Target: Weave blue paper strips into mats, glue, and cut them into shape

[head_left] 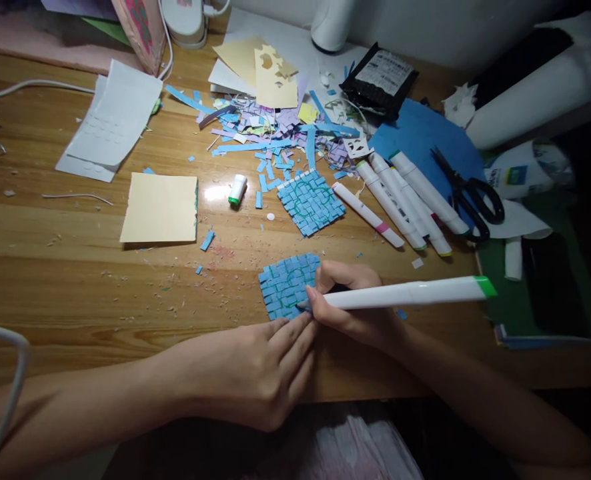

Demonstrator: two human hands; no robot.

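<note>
My right hand grips a white marker with a green end, its tip touching a blue woven paper square. Green lines, partly a rounded shape, are drawn on that weave. My left hand lies with its fingers stretched out along the square's near edge, fingertips close under the marker tip. The square's right corner is hidden by my right hand. Just beyond lies a second blue woven square that also carries green lines. A white marker cap with a green rim lies to its left.
Several markers and black scissors lie at the right. Behind the squares is a heap of paper scraps. A cream paper square and white sheets lie at the left. A white cable loops at the lower left.
</note>
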